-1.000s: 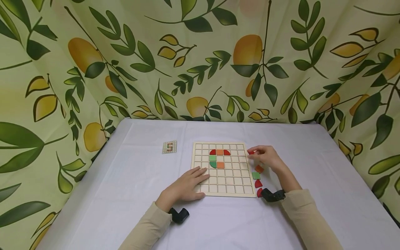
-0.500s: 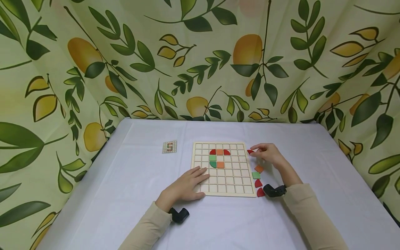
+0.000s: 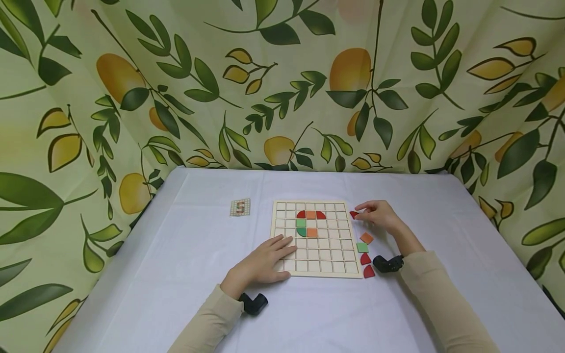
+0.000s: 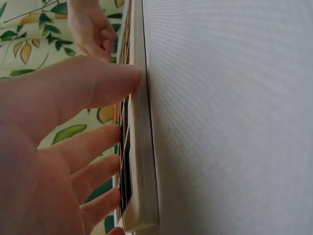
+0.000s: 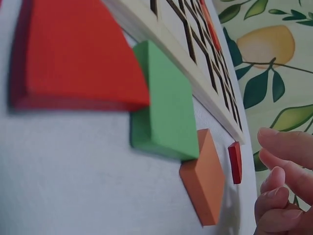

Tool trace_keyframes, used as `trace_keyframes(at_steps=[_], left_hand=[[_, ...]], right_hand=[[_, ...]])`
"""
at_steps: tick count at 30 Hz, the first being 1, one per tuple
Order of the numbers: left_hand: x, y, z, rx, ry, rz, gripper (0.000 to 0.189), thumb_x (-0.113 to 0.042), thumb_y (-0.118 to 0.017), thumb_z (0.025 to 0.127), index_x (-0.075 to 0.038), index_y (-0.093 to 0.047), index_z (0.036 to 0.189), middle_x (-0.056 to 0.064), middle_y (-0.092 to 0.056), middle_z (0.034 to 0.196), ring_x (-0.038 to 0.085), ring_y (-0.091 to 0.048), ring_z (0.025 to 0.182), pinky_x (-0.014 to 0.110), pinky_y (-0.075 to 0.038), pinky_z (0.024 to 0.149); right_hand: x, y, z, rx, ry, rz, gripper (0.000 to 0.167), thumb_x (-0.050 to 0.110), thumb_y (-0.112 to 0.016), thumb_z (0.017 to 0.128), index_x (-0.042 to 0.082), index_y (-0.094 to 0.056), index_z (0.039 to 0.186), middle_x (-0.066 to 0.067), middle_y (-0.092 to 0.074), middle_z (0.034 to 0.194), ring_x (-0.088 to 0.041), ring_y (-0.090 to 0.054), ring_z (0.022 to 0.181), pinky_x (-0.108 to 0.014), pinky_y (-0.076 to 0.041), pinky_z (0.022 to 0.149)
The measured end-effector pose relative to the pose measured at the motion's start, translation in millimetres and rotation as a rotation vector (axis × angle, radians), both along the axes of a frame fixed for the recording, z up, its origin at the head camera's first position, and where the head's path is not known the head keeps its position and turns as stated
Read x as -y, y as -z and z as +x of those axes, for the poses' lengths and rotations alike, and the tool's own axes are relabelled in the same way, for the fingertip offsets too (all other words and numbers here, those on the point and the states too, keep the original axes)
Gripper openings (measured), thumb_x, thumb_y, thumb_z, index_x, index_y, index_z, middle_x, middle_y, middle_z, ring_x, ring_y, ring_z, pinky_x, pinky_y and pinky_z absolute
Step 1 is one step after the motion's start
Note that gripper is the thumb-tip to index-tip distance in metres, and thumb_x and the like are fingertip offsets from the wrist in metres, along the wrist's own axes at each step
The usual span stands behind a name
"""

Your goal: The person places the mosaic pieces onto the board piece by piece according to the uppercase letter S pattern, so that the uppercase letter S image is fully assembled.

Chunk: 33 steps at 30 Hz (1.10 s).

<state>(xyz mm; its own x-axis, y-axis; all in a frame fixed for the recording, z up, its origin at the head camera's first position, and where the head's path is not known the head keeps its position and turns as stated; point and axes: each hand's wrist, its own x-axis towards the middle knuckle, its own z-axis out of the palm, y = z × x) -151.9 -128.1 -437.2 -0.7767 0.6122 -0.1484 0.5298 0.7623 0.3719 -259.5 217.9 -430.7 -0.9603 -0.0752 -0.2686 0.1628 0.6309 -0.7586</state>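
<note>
A wooden grid board [image 3: 328, 255] lies on the table with red, orange and green tiles set in its squares. My left hand [image 3: 265, 260] rests on its lower left side; in the left wrist view the thumb [image 4: 115, 81] touches the board's edge. Just off the upper right corner lies a red rounded tile [image 3: 353, 214]. My right hand [image 3: 377, 214] hovers beside it, fingers loosely bent; the right wrist view shows a gap between the fingertips [image 5: 269, 137] and that red tile [image 5: 235, 162].
Down the board's right side lie an orange square tile [image 3: 366, 238], a green square tile [image 3: 362, 247] and two red rounded tiles [image 3: 369, 271]. A small pattern card [image 3: 240, 207] with an S shape lies left of the board. A leaf-patterned curtain [image 3: 282, 98] hangs behind.
My right hand has drawn slightly up and right from the red tile at the upper right corner, which now shows more fully. The left hand has stayed still on the board.
</note>
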Motion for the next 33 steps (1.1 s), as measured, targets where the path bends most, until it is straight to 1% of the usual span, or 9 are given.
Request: trace_keyframes(at_steps=[6,11,19,26,33], left_hand=[[-0.3,-0.1,-0.1,-0.002,0.003,0.005,0.063,-0.035,-0.062,0.088,-0.018,-0.043,0.146,0.004,-0.033,0.159,0.03,-0.025,0.15,0.048,-0.027,0.122],[-0.8,-0.1,-0.3,0.0,-0.002,-0.001,0.063,-0.035,-0.062,0.087,-0.018,-0.043,0.145,0.004,-0.034,0.159,0.03,-0.026,0.15,0.048,-0.027,0.122],[-1.7,-0.9,0.1,0.004,-0.005,-0.002,0.063,-0.035,-0.063,0.088,-0.019,-0.043,0.146,0.003,-0.033,0.159,0.03,-0.025,0.15,0.048,-0.027,0.122],[-1.1,-0.9,0.1,-0.001,-0.004,-0.006,0.063,-0.035,-0.063,0.088,-0.019,-0.043,0.146,0.004,-0.034,0.159,0.03,-0.025,0.15,0.047,-0.027,0.122],[-0.8,-0.8,0.5,-0.008,-0.002,-0.006,0.063,-0.035,-0.063,0.088,-0.019,-0.044,0.145,0.004,-0.035,0.158,0.03,-0.026,0.15,0.048,-0.028,0.122]], right_hand=[[0,2.9,-4.8,0.022,0.015,0.022,0.042,0.017,-0.071,0.084,-0.002,-0.064,0.121,0.002,-0.045,0.07,-0.016,-0.043,0.071,-0.022,-0.037,0.058],[1,7.3,-8.2,0.031,0.023,0.018,0.042,0.016,-0.071,0.084,-0.003,-0.064,0.121,0.0,-0.046,0.074,-0.016,-0.043,0.075,-0.022,-0.038,0.059],[0,12.6,-11.0,0.059,0.061,0.012,0.043,0.015,-0.072,0.083,-0.001,-0.063,0.122,0.0,-0.044,0.073,-0.016,-0.042,0.07,-0.023,-0.035,0.056],[3,13.7,-12.5,0.072,0.07,0.036,0.043,0.015,-0.072,0.083,0.0,-0.063,0.123,-0.004,-0.045,0.083,-0.018,-0.043,0.081,-0.022,-0.036,0.062],[3,13.2,-12.9,0.065,0.06,0.042,0.043,0.013,-0.073,0.082,-0.001,-0.064,0.121,-0.002,-0.043,0.078,-0.016,-0.042,0.076,-0.024,-0.034,0.059]])
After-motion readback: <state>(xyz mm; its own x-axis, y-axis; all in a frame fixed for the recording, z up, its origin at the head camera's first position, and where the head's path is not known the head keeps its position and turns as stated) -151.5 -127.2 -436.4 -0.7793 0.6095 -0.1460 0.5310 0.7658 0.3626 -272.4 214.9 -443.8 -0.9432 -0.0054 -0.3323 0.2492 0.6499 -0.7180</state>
